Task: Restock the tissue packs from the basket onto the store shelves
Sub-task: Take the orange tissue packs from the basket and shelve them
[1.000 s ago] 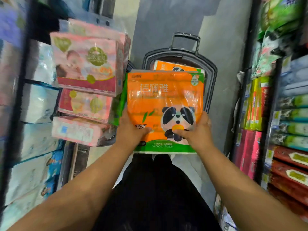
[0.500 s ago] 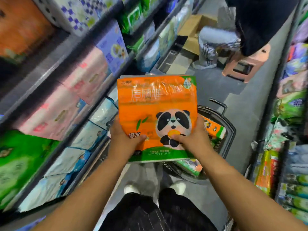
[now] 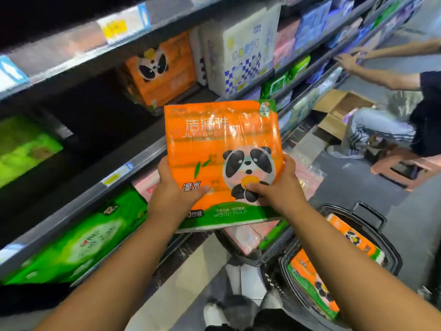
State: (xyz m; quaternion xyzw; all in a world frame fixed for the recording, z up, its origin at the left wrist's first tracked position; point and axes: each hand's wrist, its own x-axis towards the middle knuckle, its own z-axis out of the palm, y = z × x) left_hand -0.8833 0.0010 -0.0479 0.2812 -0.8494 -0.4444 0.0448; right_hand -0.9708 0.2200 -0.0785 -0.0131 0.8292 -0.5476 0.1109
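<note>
Orange panda tissue pack (image 3: pixel 222 149) stands upright before us, long axis vertical, up-left of the basket (image 3: pixel 393 256). We grip its lower corners, left hand (image 3: pixel 171 194) and right hand (image 3: pixel 279 189) each curled round an edge. Matching panda packs (image 3: pixel 162 72) sit on the shelf (image 3: pixel 78 204) up-left, nearer our left hand.

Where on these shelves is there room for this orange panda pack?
For the orange panda pack, the dark gap on the middle shelf, between the lime-green pack on the left and the shelved panda stack, looks bare. Right of that stack checkered packs crowd in; green packs fill the row below.
</note>
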